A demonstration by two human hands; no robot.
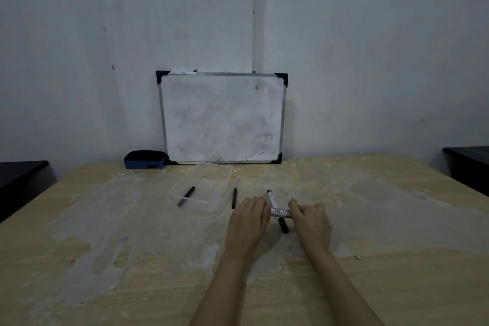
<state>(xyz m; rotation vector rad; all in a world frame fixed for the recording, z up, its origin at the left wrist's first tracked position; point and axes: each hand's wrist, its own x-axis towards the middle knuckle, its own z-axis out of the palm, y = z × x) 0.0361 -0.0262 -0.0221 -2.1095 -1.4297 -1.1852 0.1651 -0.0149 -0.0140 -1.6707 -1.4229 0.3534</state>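
Note:
My left hand and my right hand hold a white marker level between them, just above the table, one hand gripping each end. Its printed label faces up. Under it a second white marker with black ends lies slanted on the wooden table. A thin black pen lies just left of my left hand. Another black pen rests in a clear shallow plastic tray.
A small whiteboard leans against the wall at the table's far edge, wiped and smudged. A blue eraser sits at its left foot. Dark furniture stands at the left and right of the table.

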